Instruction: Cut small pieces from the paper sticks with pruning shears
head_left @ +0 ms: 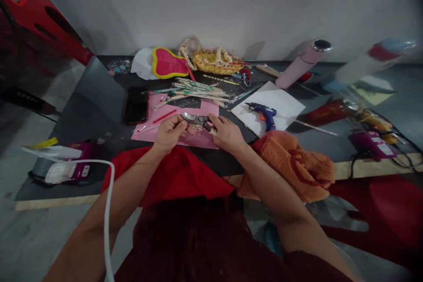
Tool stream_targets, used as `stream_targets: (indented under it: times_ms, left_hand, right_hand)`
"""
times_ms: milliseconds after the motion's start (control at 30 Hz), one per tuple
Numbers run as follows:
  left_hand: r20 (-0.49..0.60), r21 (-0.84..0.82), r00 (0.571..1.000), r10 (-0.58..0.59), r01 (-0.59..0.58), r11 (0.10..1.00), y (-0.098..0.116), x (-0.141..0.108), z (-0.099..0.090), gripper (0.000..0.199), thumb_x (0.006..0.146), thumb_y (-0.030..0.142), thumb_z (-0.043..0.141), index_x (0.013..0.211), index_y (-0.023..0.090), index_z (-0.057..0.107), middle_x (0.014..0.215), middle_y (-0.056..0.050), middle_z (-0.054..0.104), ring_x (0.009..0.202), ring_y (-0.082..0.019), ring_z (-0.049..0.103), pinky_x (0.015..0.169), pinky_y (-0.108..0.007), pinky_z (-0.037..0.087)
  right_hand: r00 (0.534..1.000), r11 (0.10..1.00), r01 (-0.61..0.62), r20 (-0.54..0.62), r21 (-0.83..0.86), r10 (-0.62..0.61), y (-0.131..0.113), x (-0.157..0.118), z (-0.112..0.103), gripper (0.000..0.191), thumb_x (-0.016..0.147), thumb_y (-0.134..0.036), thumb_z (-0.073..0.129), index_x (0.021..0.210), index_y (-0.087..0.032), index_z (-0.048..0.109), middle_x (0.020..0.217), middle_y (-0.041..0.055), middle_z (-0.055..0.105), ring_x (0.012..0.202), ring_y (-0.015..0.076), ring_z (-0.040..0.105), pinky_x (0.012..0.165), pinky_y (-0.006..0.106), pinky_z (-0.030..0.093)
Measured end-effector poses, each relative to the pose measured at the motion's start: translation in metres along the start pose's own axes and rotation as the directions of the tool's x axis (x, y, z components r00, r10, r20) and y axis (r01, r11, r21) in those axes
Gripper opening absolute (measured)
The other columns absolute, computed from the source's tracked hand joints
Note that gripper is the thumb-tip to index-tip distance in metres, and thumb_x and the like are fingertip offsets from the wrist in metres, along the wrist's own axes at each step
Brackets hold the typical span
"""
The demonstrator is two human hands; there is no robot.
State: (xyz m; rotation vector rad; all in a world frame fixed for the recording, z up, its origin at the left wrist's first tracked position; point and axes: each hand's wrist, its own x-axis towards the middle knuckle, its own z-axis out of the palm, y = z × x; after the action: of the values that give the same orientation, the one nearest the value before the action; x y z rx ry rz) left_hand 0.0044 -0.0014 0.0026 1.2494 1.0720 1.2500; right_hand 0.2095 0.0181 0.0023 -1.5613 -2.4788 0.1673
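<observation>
Two bare hands meet at frame centre: the right hand [226,133] closes on the handle end of steel pruning shears [195,119], their long axis nearly level, blades pointing toward the left hand [169,133]. That hand curls beneath them near a small speckled piece [194,128], its hold unclear, above a pink paper sheet [205,141].

Soft, even indoor light, a bit dim, no source in view. Wall [211,9] brightest around 12 o'clock, faint soft shadows only. Small highlight on flask [299,68] cap, no real glare. Shears [194,119] fairly sharp at centre. Bottle [363,68] at 2 o'clock badly blurred. Strong fisheye bend at edges, surface [99,110] warped. Corners dark, red stool [39,22] at 10 o'clock murky.
</observation>
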Motion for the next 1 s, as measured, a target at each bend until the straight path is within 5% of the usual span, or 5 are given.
stream_targets:
  times_ms: [233,400,633,1000]
  left_hand:
    - [-0.049,0.143,0.996,0.079,-0.072,0.987,-0.0072,0.0023,-0.0009,0.023,0.083,0.034,0.057,0.075,0.016,0.069,0.072,-0.004,0.069,0.072,-0.015,0.063,0.071,-0.026,0.048]
    - [0.029,0.121,1.0,0.005,-0.009,0.993,-0.0025,0.0022,-0.0026,0.026,0.082,0.036,0.058,0.071,0.015,0.068,0.071,-0.005,0.07,0.063,-0.014,0.06,0.062,-0.024,0.047]
    - [-0.018,0.1,1.0,-0.011,0.013,0.995,-0.0017,0.0009,-0.0037,0.028,0.083,0.038,0.058,0.068,0.016,0.066,0.067,-0.005,0.068,0.052,-0.01,0.051,0.046,-0.019,0.036]
    - [-0.034,0.176,0.995,0.089,-0.081,0.981,-0.0045,-0.0003,0.0019,0.024,0.084,0.035,0.057,0.09,0.015,0.069,0.08,-0.004,0.07,0.072,-0.014,0.061,0.069,-0.025,0.046]
  right_hand:
    - [1.0,0.999,0.024,0.001,-0.037,-0.023,0.0062,0.0033,-0.0025,0.056,0.087,-0.029,0.046,0.142,-0.02,0.035,0.124,0.0118,0.056,0.11,0.0276,0.05,0.091,0.037,0.038]
    - [1.0,0.999,0.029,0.003,-0.035,-0.029,0.009,0.004,-0.0027,0.052,0.089,-0.029,0.043,0.14,-0.021,0.038,0.124,0.0118,0.056,0.111,0.027,0.05,0.092,0.037,0.037]
    - [1.0,1.0,0.014,0.005,0.013,-0.014,0.0018,0.0009,-0.002,0.042,0.091,-0.03,0.041,0.132,-0.022,0.044,0.113,0.0093,0.061,0.102,0.0236,0.056,0.085,0.031,0.04]
    - [1.0,1.0,-0.022,0.009,0.01,0.022,0.0026,0.0019,-0.0046,0.043,0.091,-0.034,0.043,0.132,-0.022,0.043,0.115,0.0096,0.061,0.103,0.0248,0.056,0.085,0.033,0.041]
